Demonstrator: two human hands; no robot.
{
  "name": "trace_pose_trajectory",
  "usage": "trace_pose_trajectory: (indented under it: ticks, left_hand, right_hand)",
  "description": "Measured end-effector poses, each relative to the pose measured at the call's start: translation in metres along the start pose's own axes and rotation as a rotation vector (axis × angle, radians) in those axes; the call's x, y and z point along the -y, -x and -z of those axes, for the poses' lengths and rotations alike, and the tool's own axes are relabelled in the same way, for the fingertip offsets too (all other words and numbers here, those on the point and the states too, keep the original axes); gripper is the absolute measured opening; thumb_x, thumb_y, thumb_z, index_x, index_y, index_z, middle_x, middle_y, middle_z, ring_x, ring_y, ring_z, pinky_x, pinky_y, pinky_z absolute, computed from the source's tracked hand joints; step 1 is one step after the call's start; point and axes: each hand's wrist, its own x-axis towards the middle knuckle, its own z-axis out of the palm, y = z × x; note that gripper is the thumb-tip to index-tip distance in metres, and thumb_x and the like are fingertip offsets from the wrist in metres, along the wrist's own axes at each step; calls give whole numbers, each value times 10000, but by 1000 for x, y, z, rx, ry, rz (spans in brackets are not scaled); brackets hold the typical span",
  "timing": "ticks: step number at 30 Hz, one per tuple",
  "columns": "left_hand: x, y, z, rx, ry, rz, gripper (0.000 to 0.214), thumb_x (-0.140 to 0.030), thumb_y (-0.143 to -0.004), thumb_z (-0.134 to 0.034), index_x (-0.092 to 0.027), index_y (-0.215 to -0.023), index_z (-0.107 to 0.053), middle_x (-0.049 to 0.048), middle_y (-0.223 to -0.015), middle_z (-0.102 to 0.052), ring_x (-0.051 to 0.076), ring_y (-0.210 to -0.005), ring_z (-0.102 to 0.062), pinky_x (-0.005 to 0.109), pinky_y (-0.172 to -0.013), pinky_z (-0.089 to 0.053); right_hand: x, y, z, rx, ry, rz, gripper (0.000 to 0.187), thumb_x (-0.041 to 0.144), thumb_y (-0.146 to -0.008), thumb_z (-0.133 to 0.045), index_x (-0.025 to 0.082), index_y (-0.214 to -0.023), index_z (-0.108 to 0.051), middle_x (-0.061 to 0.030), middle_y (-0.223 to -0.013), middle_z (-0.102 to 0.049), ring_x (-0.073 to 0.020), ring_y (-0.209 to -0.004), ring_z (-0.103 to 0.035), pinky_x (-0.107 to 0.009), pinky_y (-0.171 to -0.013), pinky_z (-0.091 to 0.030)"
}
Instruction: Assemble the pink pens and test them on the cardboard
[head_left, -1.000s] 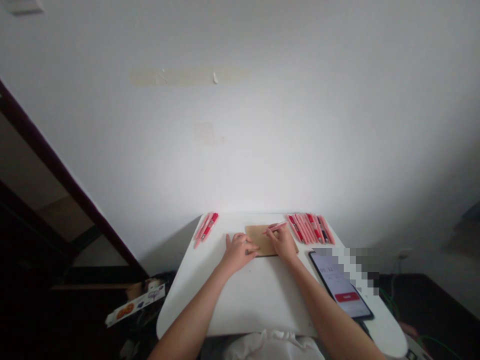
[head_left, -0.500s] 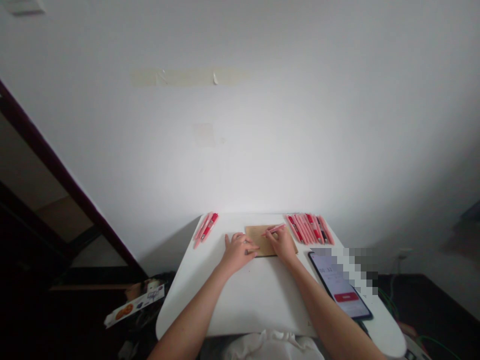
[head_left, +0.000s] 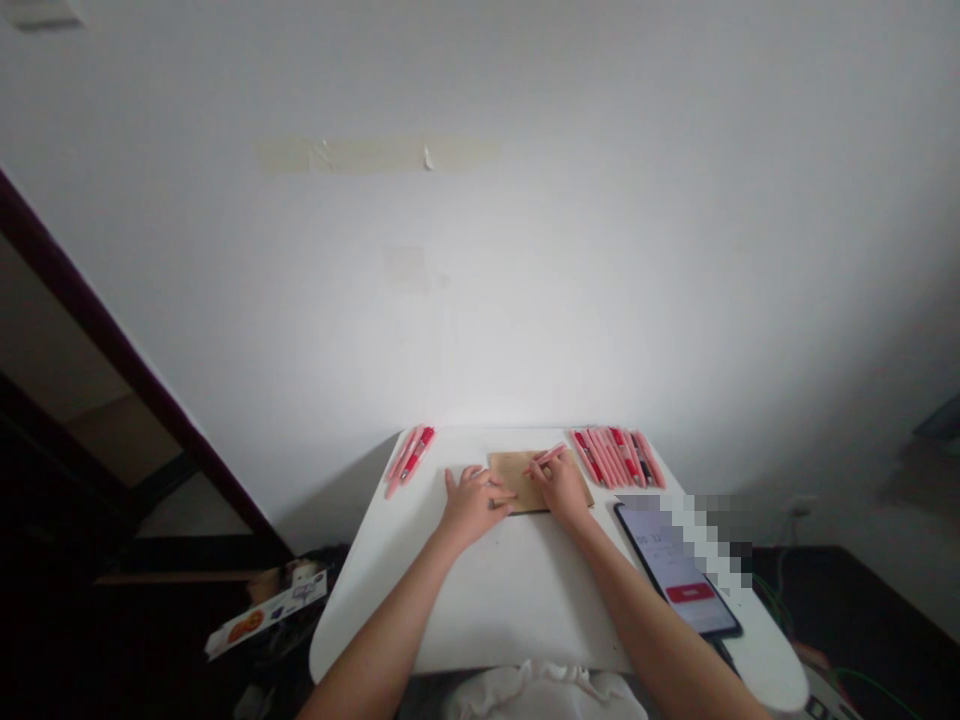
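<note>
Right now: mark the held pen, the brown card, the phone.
held pen [head_left: 551, 455], head view, mid barrel.
brown card [head_left: 511, 468], head view, bare left part.
phone [head_left: 679, 572], head view, screen middle.

The left hand [head_left: 471, 497] is lying palm down, fingers spread flat and pointing toward the right hand [head_left: 564, 484] just beside it. The right hand is curling its fingers into a tight writing pinch, knuckles up. The bare left forearm [head_left: 390, 625] and right forearm [head_left: 643, 618] are stretching forward, converging toward the hands.
</note>
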Motion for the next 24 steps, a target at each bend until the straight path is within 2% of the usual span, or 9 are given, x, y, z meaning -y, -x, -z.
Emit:
trace_pose_trajectory:
  ticks: [6, 12, 18, 24]
  left_hand:
    - [-2, 0, 2, 19, -12, 5, 230, -434, -829, -685, -454, -1056, -719, 0, -1221, -654, 312, -1317, -397, 751, -1114, -67]
    - [-2, 1, 2, 26, -1, 19, 233, -434, -828, -685, -442, -1057, -723, 3, -1228, -653, 306, -1311, -394, 733, -1126, -54]
    - [-1, 1, 1, 18, 9, 7, 224, -424, -828, -689, -453, -1047, -722, -7, -1209, -661, 303, -1296, -410, 751, -1112, -69]
    - [-3, 1, 3, 9, 10, 2, 227, -428, -829, -688, -446, -1053, -721, -1, -1202, -665, 299, -1293, -415, 751, -1112, -64]
  right_hand:
    - [-6, -1, -2, -35, -48, 20, 252, 347, -881, -553, 222, -721, -702, -97, -910, -661, -233, -915, -613, -343, -867, -461]
    - [-9, -2, -3, -68, -49, 28, 236, 334, -872, -537, 213, -758, -705, -110, -905, -650, -247, -908, -606, -365, -860, -471]
    - [-13, -2, -6, -83, -83, 9, 232, 343, -865, -532, 210, -762, -691, -106, -938, -639, -228, -902, -604, -350, -866, -475]
    - [-16, -3, -8, -91, -104, -14, 253, 350, -864, -513, 203, -723, -662, -119, -929, -615, -244, -893, -601, -383, -884, -472]
